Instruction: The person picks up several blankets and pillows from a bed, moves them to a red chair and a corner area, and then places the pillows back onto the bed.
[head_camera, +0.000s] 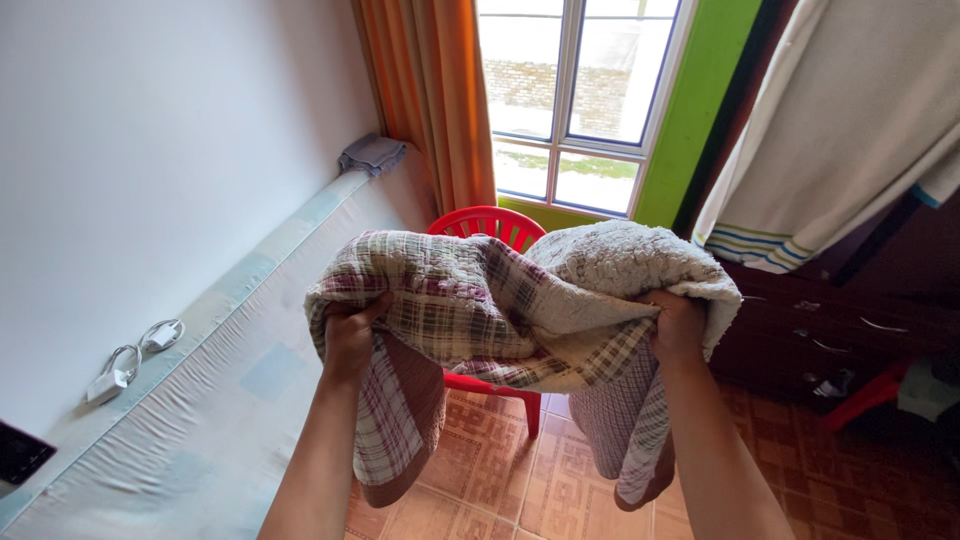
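Note:
A plaid blanket (500, 300) with a cream fleecy underside hangs bunched in the air in front of me. My left hand (350, 335) grips its left edge in a fist. My right hand (678, 325) clutches its right edge where the fleecy side shows. Loose ends droop below both hands toward the tiled floor (500, 480). The blanket covers most of a red plastic chair (490, 225) standing behind it.
A bare mattress (200, 400) lies along the white wall at left, with a white charger and cable (130, 360) and a folded grey cloth (372, 153) on it. Orange curtain (430, 90), window (575, 90), dark wooden dresser (830, 330) and hanging striped cloth (840, 130) at right.

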